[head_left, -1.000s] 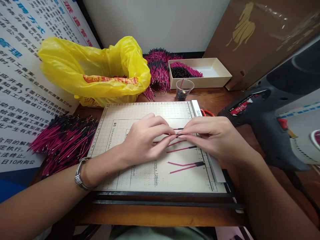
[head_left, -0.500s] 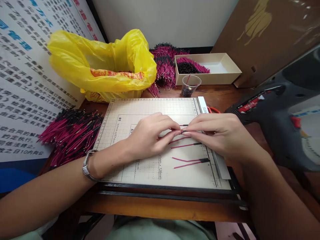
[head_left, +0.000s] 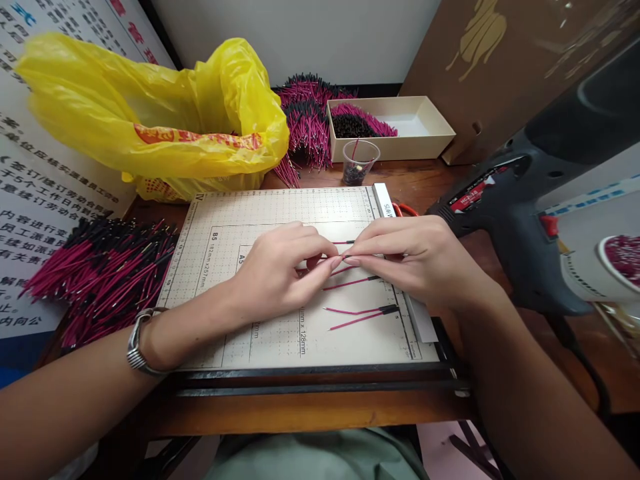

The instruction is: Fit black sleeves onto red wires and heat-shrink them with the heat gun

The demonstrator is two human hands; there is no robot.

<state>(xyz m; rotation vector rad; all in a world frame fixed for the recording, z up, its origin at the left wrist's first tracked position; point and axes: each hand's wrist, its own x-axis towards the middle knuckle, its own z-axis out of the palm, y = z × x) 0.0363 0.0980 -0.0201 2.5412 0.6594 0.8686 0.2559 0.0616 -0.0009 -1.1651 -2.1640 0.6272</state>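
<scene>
My left hand (head_left: 295, 270) is closed in a pinch on a thin magenta wire (head_left: 342, 257) above the board. From the other side, the fingertips of my right hand (head_left: 410, 260) grip the dark end of the same wire; most of it is hidden by fingers. Beneath the hands lies a gridded paper-trimmer board (head_left: 270, 207) with a metal strip (head_left: 423, 320) on its right side. Loose on it are a magenta wire with a black sleeve end (head_left: 353, 283) and, nearer me, a pair of wires (head_left: 363, 317) whose black ends lie together. Others are partly covered by my fingers.
Bundled wires (head_left: 110, 273) are heaped left of the board. Behind stand a yellow plastic bag (head_left: 200, 153), more wire bundles (head_left: 307, 133), a cream box (head_left: 405, 147) and a clear cup (head_left: 361, 160). A dark heat gun (head_left: 505, 193) and a paper cup (head_left: 595, 270) are at right.
The view has swung right, so the scene sits further left and the paper cup now shows. Both hands stay pinched together over the board, with fingertips slightly further apart.
</scene>
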